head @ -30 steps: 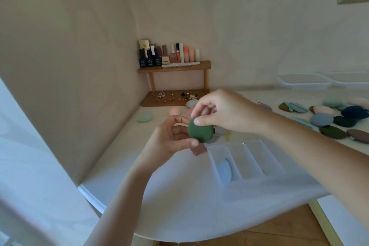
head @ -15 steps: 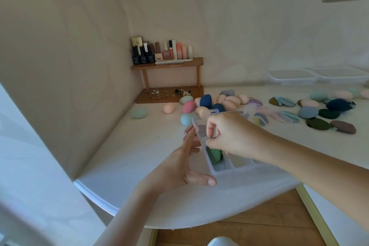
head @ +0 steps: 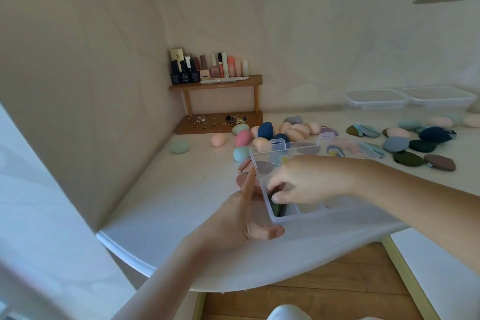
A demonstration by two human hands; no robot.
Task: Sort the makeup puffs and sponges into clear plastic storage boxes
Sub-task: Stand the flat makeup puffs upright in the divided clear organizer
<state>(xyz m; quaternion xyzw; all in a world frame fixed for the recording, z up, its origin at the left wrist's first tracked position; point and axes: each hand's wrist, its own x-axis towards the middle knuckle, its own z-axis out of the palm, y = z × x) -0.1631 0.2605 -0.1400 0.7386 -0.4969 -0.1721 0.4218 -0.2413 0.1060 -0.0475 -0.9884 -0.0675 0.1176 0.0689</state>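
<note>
Two hands: right hand (head: 306, 179) pinching one green puff (head: 279, 209) into one clear box (head: 262, 189); left hand (head: 241, 218) open, flat beside.

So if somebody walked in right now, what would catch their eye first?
Probably the two hands at the table's near edge: the right hand presses a dark green puff into the clear divided box, and the left hand steadies its side. Behind them, colourful egg-shaped sponges cluster mid-table, with flat puffs spread to the right.

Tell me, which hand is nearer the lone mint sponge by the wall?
Left. The left hand lies flat beside the clear box, nearest the mint sponge; the right hand reaches into the box, farther right.
</note>
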